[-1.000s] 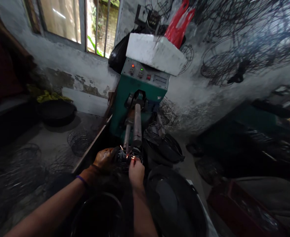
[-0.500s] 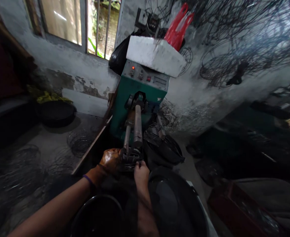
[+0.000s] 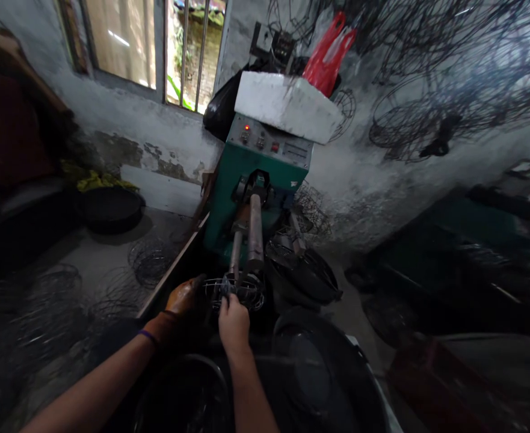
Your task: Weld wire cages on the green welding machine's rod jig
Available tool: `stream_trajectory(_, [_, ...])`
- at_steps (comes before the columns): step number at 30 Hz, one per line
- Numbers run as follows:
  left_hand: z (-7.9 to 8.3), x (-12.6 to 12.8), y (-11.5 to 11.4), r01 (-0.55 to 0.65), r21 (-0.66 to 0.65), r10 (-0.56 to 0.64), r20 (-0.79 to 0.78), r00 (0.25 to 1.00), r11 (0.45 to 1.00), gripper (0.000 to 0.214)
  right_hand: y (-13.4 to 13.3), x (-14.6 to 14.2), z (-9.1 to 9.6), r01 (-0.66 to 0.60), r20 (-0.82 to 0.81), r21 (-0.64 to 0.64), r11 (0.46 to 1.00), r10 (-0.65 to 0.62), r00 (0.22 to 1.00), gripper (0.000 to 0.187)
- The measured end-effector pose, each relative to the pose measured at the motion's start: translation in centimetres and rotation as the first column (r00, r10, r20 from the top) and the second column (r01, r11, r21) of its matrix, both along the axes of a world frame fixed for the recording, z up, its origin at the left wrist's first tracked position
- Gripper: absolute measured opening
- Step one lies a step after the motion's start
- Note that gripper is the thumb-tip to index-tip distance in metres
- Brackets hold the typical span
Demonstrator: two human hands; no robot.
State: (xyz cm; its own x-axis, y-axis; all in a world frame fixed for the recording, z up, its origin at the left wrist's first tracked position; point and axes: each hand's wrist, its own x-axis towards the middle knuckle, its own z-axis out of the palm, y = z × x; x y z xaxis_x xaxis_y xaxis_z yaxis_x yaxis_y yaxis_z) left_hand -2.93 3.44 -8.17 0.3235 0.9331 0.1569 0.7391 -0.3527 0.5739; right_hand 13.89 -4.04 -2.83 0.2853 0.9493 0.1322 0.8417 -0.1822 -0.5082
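At the rods [image 3: 255,234] of the green machine [image 3: 271,161], the wire frame [image 3: 247,292] already has hoops and cross-wires, what is left being unclear, with the right hand's [image 3: 234,325] fingers pinching a small grey piece [image 3: 225,285] and the gloved left hand's [image 3: 182,298] grip indiscernible.

No legible text, brand, number or sign. On the control panel [image 3: 269,144] of the green spot welder [image 3: 242,159], upper middle of the frame, just a rectangular plate [image 3: 296,151], too small and blurred to read; below it, near the housing's right edge, a small white sticker [image 3: 293,183], likewise unreadable.
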Motion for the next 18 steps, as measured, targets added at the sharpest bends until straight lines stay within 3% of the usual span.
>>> stream_trajectory(3, [1.3, 0.6, 0.2, 0.017, 0.035, -0.014, -0.099, 0.995, 0.999, 0.063, 0.6, 0.1, 0.3, 0.056, 0.053, -0.047, 0.997, -0.054, 0.997, 0.028])
stream_trajectory(9, [4.9, 2.5, -0.4, 0.116, 0.095, -0.098, -0.176, 0.979, 0.989, 0.073, 0.6, 3.0, 0.2, 0.176, 0.084, -0.006, 0.984, -0.175, 0.981, 0.026])
stream_trajectory(18, [5.2, 3.2, 0.0, 0.201, 0.069, -0.184, -0.200, 0.962, 0.977, 0.082, 0.8, 4.0, -0.7, 0.184, 0.046, 0.051, 0.982, -0.186, 0.981, 0.027])
